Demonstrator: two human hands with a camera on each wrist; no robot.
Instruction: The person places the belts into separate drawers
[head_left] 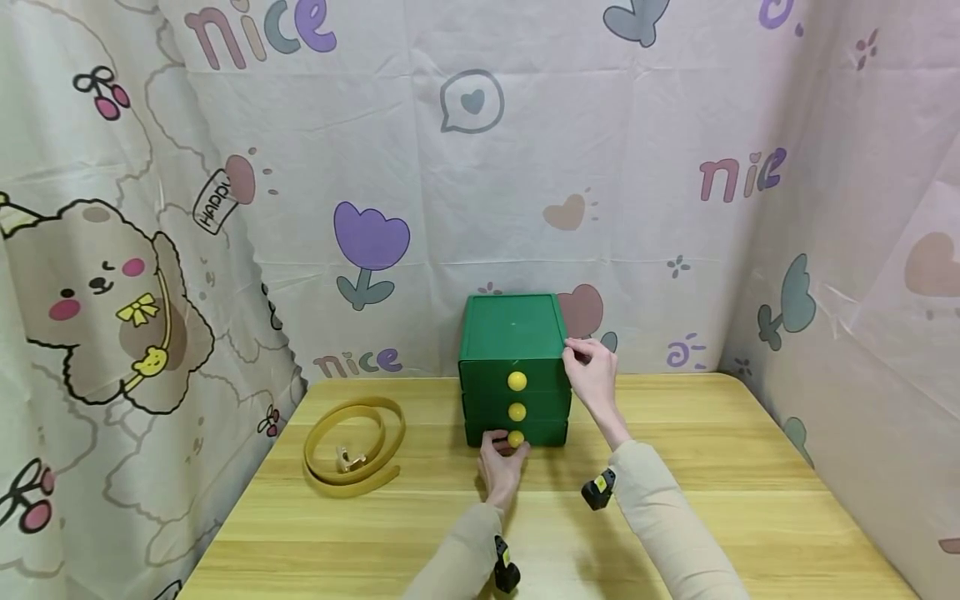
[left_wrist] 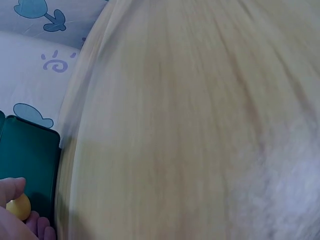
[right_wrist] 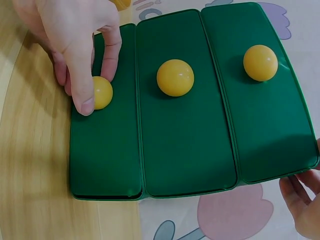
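Note:
A small green drawer cabinet [head_left: 513, 327] stands at the back of the table, with three drawers stacked and a round yellow knob on each. My left hand [head_left: 500, 472] is at the lowest drawer, thumb and fingers pinching its knob [right_wrist: 103, 93]. The middle knob [right_wrist: 175, 78] and the top knob [right_wrist: 260, 63] are untouched. Up at the cabinet's top right front corner, my right hand [head_left: 592, 373] holds the edge between thumb and fingers. All three drawer fronts sit nearly flush with one another.
On the table's left lies a coiled yellow belt [head_left: 378, 479] with a metal buckle [head_left: 350, 460]. A printed cloth [head_left: 480, 183] hangs behind the wooden table [head_left: 675, 467] and along both sides.

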